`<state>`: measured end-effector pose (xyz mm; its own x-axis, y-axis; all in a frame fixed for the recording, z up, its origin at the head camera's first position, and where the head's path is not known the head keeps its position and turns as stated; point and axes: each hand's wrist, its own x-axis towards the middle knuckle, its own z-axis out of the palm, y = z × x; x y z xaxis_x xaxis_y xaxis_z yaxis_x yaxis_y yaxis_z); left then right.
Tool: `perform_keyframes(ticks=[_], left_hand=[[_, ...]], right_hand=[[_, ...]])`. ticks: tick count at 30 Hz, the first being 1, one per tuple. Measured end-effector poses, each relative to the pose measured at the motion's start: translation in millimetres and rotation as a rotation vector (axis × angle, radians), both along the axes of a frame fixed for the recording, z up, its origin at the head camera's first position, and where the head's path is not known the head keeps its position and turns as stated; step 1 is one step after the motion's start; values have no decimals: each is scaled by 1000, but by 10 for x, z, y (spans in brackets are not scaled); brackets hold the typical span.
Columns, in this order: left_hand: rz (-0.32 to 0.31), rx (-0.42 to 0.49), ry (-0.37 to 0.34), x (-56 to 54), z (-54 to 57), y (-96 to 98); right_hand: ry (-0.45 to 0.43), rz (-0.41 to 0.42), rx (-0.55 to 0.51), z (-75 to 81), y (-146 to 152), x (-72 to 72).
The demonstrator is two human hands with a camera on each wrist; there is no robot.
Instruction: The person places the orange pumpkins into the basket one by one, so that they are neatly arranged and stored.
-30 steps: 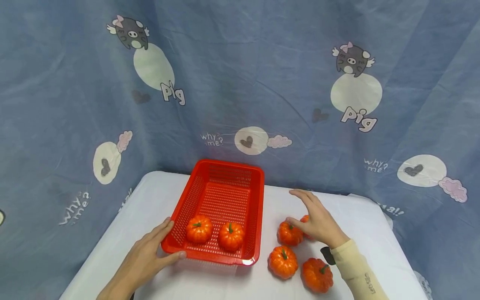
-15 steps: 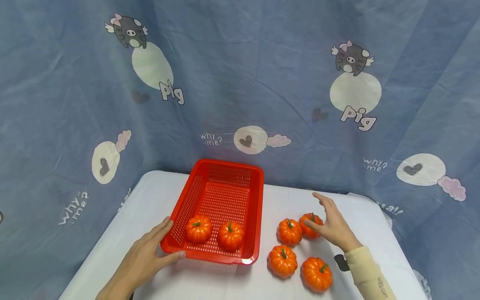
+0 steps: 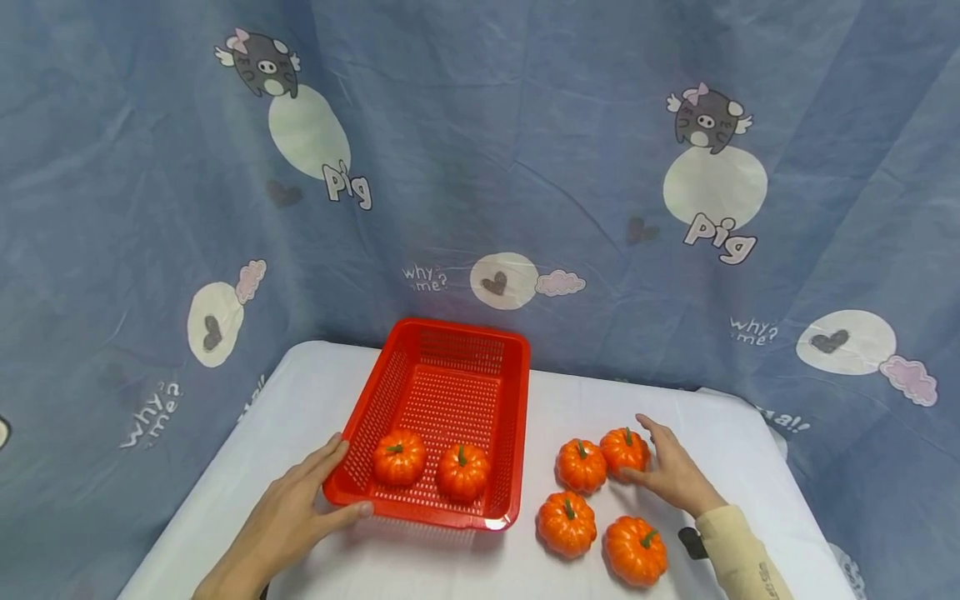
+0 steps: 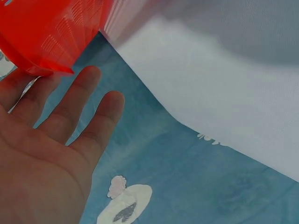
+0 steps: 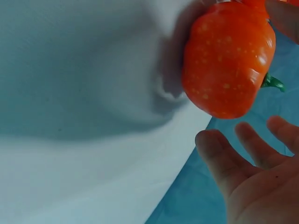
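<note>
At the near left corner of the red plastic basket (image 3: pixel 510 392), my left hand (image 3: pixel 300 508) rests with straight, spread fingers; the left wrist view shows fingertips against the basket's rim (image 4: pixel 51 69). Two small orange pumpkins sit inside the basket's near end, one on the left (image 3: pixel 399 457) and one on the right (image 3: pixel 462 473). On the right, my right hand (image 3: pixel 671 475) is spread beside the back right pumpkin (image 3: pixel 624 450), thumb at its near side and fingers to its right. The right wrist view has this pumpkin (image 5: pixel 229 60) between thumb and fingers, with a gap to the fingers.
Several orange pumpkins stand right of the basket: one touches the back right pumpkin on its left (image 3: pixel 581 467), and two lie nearer, a left one (image 3: pixel 566 523) and a right one (image 3: pixel 635 552). The white tabletop (image 3: pixel 420 567) ends at a blue patterned curtain (image 3: pixel 585 167).
My right hand has moved right and then lower, from above the two back pumpkins to the right side of the back right one. My left hand stays at the basket's corner.
</note>
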<state>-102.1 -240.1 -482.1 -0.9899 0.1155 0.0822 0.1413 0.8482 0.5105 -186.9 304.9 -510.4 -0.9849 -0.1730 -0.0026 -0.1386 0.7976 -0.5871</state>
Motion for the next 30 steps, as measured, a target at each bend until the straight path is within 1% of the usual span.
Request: perform_keyframes(ticks=[4, 9, 17, 26, 30], left_hand=[[2, 0, 9, -7, 2, -10], [3, 5, 8, 1, -18, -7], [5, 12, 22, 14, -36, -5], [2, 11, 10, 8, -33, 0], [2, 6, 10, 8, -26, -2]], right_hand=[[-34, 2, -7, -48, -7, 1], [-51, 1, -11, -70, -15, 22], [-29, 0, -2, -84, -6, 10], [7, 8, 5, -97, 11, 0], [1, -1, -9, -105, 8, -2]])
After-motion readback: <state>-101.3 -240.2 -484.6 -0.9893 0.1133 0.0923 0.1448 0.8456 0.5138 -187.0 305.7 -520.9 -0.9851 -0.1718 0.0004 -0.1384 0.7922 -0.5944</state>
